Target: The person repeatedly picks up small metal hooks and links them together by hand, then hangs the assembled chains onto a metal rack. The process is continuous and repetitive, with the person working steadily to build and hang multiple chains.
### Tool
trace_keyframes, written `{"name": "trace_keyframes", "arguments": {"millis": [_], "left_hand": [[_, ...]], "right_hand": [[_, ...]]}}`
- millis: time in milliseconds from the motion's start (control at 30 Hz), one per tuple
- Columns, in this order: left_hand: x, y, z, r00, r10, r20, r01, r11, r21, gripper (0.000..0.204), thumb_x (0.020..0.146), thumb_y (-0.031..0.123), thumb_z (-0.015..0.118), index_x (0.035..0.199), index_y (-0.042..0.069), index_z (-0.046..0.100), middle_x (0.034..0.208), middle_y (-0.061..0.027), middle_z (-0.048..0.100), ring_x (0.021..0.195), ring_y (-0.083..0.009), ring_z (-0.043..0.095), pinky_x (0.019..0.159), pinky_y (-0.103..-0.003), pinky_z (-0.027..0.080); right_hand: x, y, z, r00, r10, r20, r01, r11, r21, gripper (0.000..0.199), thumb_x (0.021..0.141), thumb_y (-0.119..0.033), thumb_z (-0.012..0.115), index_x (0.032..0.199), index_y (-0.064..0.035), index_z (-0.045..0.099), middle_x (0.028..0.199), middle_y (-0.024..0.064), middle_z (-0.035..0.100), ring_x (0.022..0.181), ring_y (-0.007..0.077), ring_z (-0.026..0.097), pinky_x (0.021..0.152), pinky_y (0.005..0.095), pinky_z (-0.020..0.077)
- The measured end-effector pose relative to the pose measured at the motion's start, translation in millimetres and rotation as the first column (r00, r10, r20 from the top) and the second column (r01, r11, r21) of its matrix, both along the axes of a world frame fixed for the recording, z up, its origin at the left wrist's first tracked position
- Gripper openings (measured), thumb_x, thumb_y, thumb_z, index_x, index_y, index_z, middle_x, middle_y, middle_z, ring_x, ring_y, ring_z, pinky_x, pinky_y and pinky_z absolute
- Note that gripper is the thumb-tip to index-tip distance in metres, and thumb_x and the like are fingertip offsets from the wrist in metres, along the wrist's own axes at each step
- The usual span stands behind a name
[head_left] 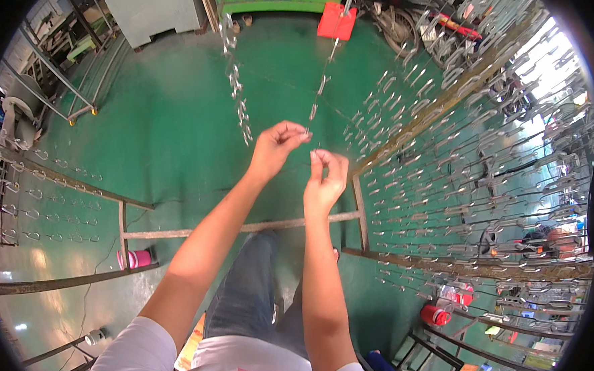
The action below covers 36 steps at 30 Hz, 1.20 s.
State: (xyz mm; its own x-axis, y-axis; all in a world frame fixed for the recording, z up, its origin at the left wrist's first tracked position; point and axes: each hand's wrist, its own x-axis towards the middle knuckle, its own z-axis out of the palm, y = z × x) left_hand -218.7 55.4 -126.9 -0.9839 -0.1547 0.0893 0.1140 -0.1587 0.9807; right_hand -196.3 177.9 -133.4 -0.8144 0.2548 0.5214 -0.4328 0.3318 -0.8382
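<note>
My left hand is raised in front of me, its fingertips pinched on the lower end of a thin hanging wire with small metal pieces. Just to its right, my right hand pinches something tiny between thumb and fingers; what it is I cannot tell. The two hands are a finger's width apart. A second hanging string of shiny metal parts dangles to the left of my left hand, not touching it.
A metal rack covered with rows of hooks and small metal parts fills the right side. A lower rusty frame crosses in front of my legs. A green floor lies below, with a pink cup, a red box and a grey machine.
</note>
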Motion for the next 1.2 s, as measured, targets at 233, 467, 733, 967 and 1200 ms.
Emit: {"name": "trace_keyframes", "arguments": {"millis": [233, 467, 733, 967, 1200], "left_hand": [[1, -3, 0, 1.000, 0.020, -0.017, -0.020, 1.000, -0.007, 0.014, 0.090, 0.006, 0.061, 0.102, -0.001, 0.061, 0.098, -0.0106, 0.069, 0.094, -0.0158, 0.065, 0.088, -0.028, 0.050], [-3, -7, -8, 0.999, 0.031, -0.019, -0.032, 0.999, -0.028, 0.014, 0.090, 0.006, 0.061, 0.102, -0.002, 0.061, 0.099, -0.0110, 0.069, 0.093, -0.0168, 0.066, 0.088, -0.029, 0.050], [1, -8, -3, 0.999, 0.048, -0.013, -0.049, 0.998, -0.042, 0.016, 0.091, 0.008, 0.061, 0.103, -0.001, 0.062, 0.098, -0.0102, 0.069, 0.093, -0.0163, 0.066, 0.089, -0.029, 0.049], [4, -8, -4, 0.999, 0.032, -0.009, -0.033, 0.998, -0.050, 0.019, 0.091, 0.008, 0.060, 0.108, -0.002, 0.062, 0.099, -0.0107, 0.069, 0.095, -0.0158, 0.065, 0.090, -0.029, 0.048], [4, -7, -4, 0.999, 0.009, -0.032, -0.009, 1.000, -0.016, 0.020, 0.091, 0.008, 0.060, 0.108, -0.002, 0.064, 0.100, -0.0086, 0.069, 0.096, -0.0140, 0.064, 0.090, -0.028, 0.048]], "right_hand": [[4, -1, 6, 1.000, -0.011, 0.000, 0.011, 1.000, 0.001, 0.007, 0.081, -0.008, 0.069, 0.087, -0.0062, 0.066, 0.083, 0.0089, 0.058, 0.076, 0.0256, 0.059, 0.066, 0.0366, 0.0460], [5, 0, 10, 1.000, -0.008, 0.030, 0.009, 1.000, -0.021, 0.006, 0.082, -0.010, 0.069, 0.086, -0.0061, 0.066, 0.084, 0.0090, 0.059, 0.078, 0.0258, 0.059, 0.067, 0.0364, 0.0457], [3, 0, 17, 1.000, 0.005, 0.003, -0.005, 1.000, -0.007, 0.007, 0.081, -0.006, 0.069, 0.086, -0.0047, 0.066, 0.084, 0.0093, 0.059, 0.076, 0.0256, 0.060, 0.065, 0.0369, 0.0472], [-1, 2, 6, 0.997, 0.049, 0.054, -0.048, 0.999, -0.024, 0.007, 0.080, -0.005, 0.069, 0.087, -0.0035, 0.066, 0.083, 0.0098, 0.059, 0.076, 0.0248, 0.060, 0.068, 0.0358, 0.0482], [-6, 6, -3, 0.987, 0.122, 0.109, -0.118, 0.992, -0.041, 0.007, 0.081, -0.007, 0.069, 0.087, -0.0034, 0.066, 0.083, 0.0098, 0.059, 0.076, 0.0229, 0.059, 0.071, 0.0334, 0.0475]]}}
